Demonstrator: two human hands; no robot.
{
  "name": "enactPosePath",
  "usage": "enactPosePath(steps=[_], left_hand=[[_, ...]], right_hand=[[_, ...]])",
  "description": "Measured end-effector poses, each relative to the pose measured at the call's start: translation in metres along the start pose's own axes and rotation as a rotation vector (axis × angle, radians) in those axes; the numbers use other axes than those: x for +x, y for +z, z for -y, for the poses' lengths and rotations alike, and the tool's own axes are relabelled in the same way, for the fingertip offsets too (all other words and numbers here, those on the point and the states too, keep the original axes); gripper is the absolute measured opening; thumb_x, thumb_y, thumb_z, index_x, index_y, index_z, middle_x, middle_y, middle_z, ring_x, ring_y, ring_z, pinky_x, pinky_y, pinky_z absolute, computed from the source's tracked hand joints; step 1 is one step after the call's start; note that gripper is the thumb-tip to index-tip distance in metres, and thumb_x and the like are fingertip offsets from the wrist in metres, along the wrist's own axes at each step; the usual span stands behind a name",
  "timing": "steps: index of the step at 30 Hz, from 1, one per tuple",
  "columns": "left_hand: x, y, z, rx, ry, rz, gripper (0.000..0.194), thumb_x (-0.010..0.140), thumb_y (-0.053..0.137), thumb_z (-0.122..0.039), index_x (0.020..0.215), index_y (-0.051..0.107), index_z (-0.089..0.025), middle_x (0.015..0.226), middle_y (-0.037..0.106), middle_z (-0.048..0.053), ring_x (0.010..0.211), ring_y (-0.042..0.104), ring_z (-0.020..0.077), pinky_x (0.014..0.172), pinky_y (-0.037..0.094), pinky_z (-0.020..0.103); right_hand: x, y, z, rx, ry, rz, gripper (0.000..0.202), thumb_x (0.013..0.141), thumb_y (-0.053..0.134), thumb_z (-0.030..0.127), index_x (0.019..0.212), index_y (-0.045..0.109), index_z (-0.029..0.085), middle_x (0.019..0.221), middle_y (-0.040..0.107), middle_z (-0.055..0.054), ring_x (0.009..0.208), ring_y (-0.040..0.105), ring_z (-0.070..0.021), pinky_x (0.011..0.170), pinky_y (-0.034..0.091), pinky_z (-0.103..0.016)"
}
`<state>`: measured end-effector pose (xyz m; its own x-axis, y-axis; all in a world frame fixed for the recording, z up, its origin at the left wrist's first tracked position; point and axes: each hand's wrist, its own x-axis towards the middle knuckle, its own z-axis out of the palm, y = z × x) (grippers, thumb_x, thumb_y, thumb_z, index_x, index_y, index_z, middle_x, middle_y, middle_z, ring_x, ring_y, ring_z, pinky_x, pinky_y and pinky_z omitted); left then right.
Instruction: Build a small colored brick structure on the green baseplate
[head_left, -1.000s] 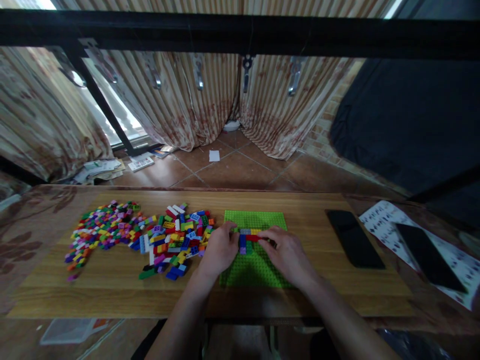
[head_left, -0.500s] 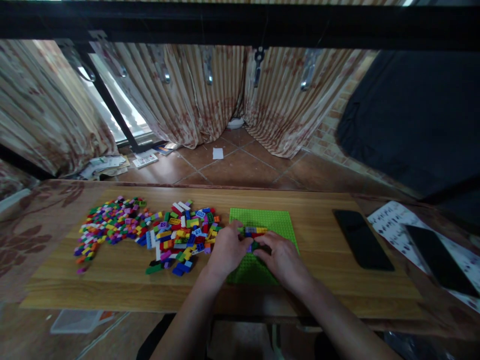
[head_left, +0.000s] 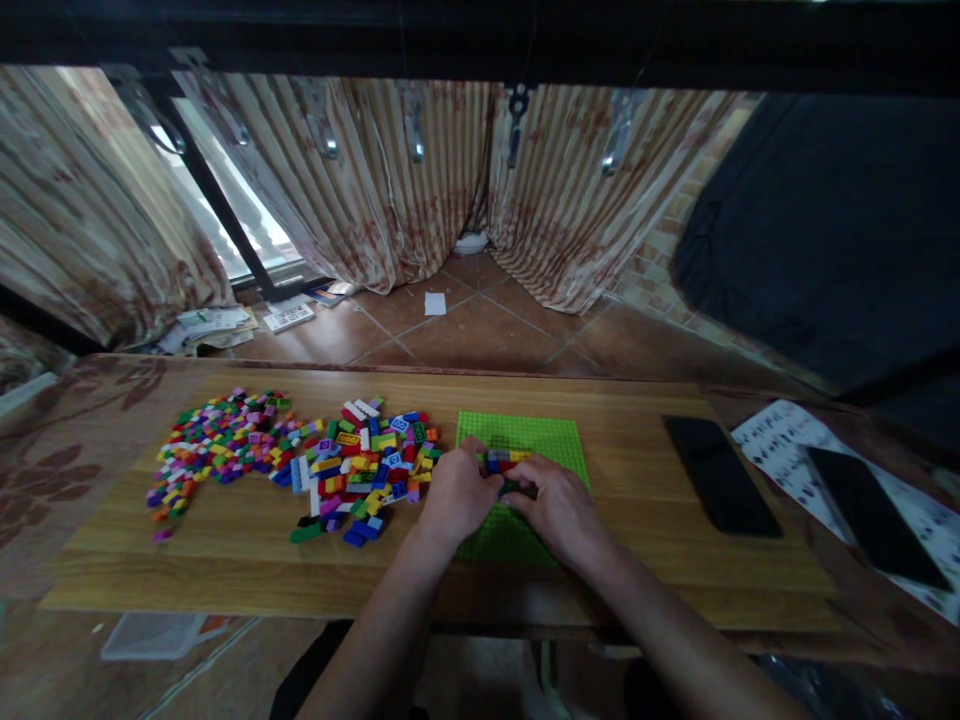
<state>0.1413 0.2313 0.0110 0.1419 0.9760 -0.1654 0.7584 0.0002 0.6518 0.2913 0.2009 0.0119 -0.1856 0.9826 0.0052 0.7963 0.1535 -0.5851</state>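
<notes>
A bright green studded baseplate point(head_left: 529, 430) lies on the wooden board, with a small group of joined toy bricks point(head_left: 510, 457) in blue, red, yellow and grey on it. My left hand point(head_left: 459, 495) is closed at the left side of this group, fingers curled against it; what lies between its fingertips is hidden. From the right, my right hand point(head_left: 555, 505) pinches a small dark green brick point(head_left: 529, 491) low over the plate, just in front of the group. Both hands' fingertips nearly meet, covering part of the bricks.
Left of the plate is a pile of larger mixed bricks point(head_left: 364, 470); farther left lies a heap of small bricks point(head_left: 225, 440). A black phone point(head_left: 721, 475) rests at the board's right. Beyond it, another dark device point(head_left: 874, 515) lies on a printed sheet point(head_left: 780, 440).
My right fingers have shifted slightly and now cover more of the front of the brick group. My left hand stays nearly in place. The whole view has moved a little.
</notes>
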Motion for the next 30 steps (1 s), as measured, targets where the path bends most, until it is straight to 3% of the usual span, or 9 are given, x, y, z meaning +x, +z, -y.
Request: enactPosePath(steps=[6, 12, 16, 20, 23, 26, 30], left_hand=[[-0.002, -0.001, -0.005, 0.047, -0.021, -0.002, 0.037, 0.073, 0.060, -0.020, 0.109, 0.057, -0.015, 0.074, 0.068, 0.003, 0.069, 0.064, 0.0174, 0.060, 0.041, 0.025], [-0.004, 0.000, -0.005, 0.035, -0.023, -0.025, 0.038, 0.073, 0.060, -0.019, 0.111, 0.057, -0.013, 0.074, 0.069, 0.005, 0.070, 0.065, 0.0189, 0.062, 0.043, 0.026], [-0.005, 0.002, -0.002, -0.008, 0.010, -0.035, 0.039, 0.075, 0.061, -0.019, 0.113, 0.058, -0.013, 0.074, 0.069, 0.004, 0.070, 0.065, 0.0179, 0.064, 0.044, 0.026], [-0.005, -0.002, -0.001, -0.058, 0.029, -0.002, 0.031, 0.078, 0.060, -0.019, 0.109, 0.060, -0.014, 0.075, 0.069, 0.003, 0.069, 0.064, 0.0161, 0.063, 0.044, 0.024], [-0.006, -0.010, -0.002, -0.053, 0.013, 0.000, 0.026, 0.084, 0.055, -0.020, 0.109, 0.061, -0.014, 0.081, 0.071, 0.007, 0.072, 0.065, 0.0166, 0.064, 0.045, 0.025], [-0.009, -0.017, -0.003, 0.000, -0.012, -0.024, 0.026, 0.086, 0.051, -0.018, 0.110, 0.061, -0.014, 0.086, 0.072, 0.009, 0.077, 0.066, 0.0183, 0.068, 0.046, 0.026], [-0.013, -0.018, -0.004, 0.019, -0.005, -0.013, 0.026, 0.086, 0.050, -0.015, 0.109, 0.061, -0.015, 0.078, 0.070, 0.007, 0.074, 0.067, 0.0180, 0.065, 0.045, 0.025]], right_hand=[[-0.001, 0.001, 0.001, -0.057, 0.054, -0.009, 0.015, 0.075, 0.072, 0.023, 0.090, 0.071, 0.024, 0.083, 0.067, -0.001, 0.078, 0.061, -0.0190, 0.068, 0.042, -0.029], [-0.010, 0.003, 0.003, -0.074, 0.027, -0.050, 0.020, 0.080, 0.068, 0.023, 0.099, 0.072, 0.026, 0.097, 0.070, -0.004, 0.095, 0.062, -0.0224, 0.081, 0.045, -0.033], [-0.013, 0.004, 0.003, -0.049, -0.002, -0.061, 0.019, 0.082, 0.065, 0.025, 0.101, 0.072, 0.026, 0.095, 0.070, -0.004, 0.094, 0.062, -0.0217, 0.082, 0.045, -0.033], [-0.009, -0.005, 0.000, 0.050, 0.012, -0.065, 0.028, 0.079, 0.067, 0.026, 0.107, 0.070, 0.024, 0.087, 0.069, -0.003, 0.080, 0.063, -0.0191, 0.075, 0.047, -0.031], [-0.005, -0.021, -0.012, 0.111, 0.080, -0.197, 0.030, 0.083, 0.061, 0.032, 0.110, 0.068, 0.021, 0.082, 0.069, -0.002, 0.068, 0.061, -0.0166, 0.070, 0.047, -0.031], [-0.001, -0.037, -0.034, -0.061, 0.168, -0.309, 0.029, 0.087, 0.055, 0.034, 0.107, 0.067, 0.017, 0.089, 0.070, -0.007, 0.069, 0.061, -0.0186, 0.071, 0.047, -0.034], [0.002, -0.042, -0.059, -0.261, 0.245, -0.281, 0.030, 0.088, 0.051, 0.030, 0.108, 0.064, 0.014, 0.092, 0.070, -0.011, 0.084, 0.064, -0.0238, 0.076, 0.047, -0.036]])
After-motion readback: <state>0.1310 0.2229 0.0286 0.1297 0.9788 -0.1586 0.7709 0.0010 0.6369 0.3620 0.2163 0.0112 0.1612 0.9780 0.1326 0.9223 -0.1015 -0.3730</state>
